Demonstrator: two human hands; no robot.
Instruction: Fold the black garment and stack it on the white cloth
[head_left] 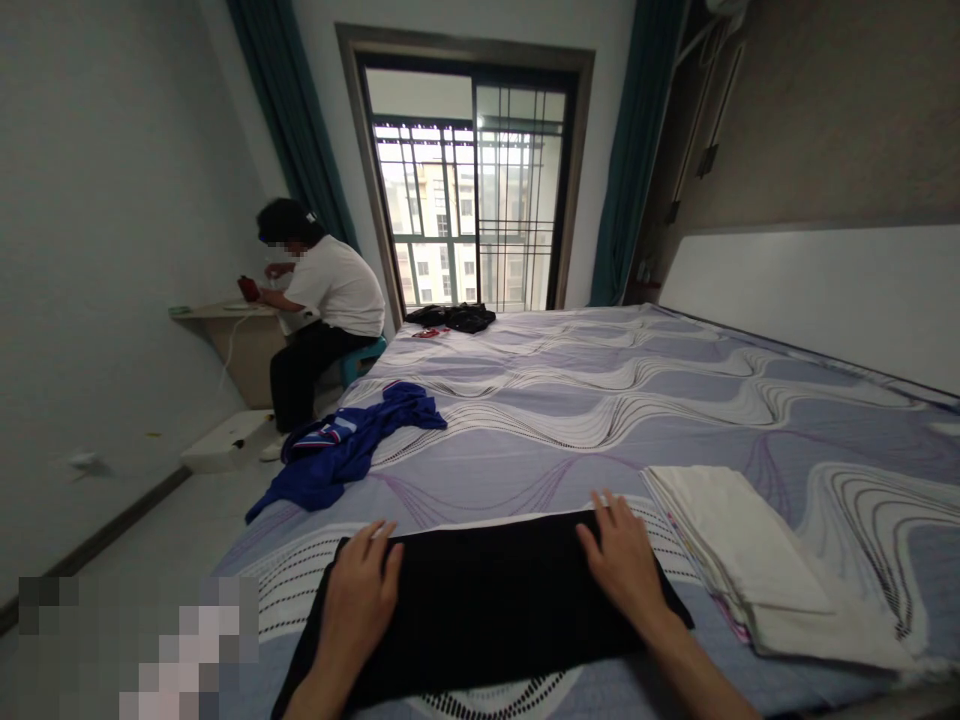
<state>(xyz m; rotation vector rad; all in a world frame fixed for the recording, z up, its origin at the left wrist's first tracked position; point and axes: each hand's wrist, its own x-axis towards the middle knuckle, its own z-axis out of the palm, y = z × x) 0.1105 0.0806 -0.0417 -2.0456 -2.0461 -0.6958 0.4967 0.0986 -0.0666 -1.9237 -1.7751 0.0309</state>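
While spread open, each hand (pixel 360 590) flat on black garment (pixel 487 600).

Home bedroom: big bed (pixel 600 400) w/ patterned sheet, curtains (pixel 292 120), window (pixel 469 200).

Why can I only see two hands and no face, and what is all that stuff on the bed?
The camera sits on the person's head and looks forward and down, so you see only their own hands. The left hand and right hand lie flat and open on a folded black cloth, one near each end. Nothing is gripped. The cloth lies on a bed with a wavy purple cover. Beside the right hand is a folded white cloth. Farther off lie a crumpled blue shirt and a dark pile near the window. Another person sits at a small desk.
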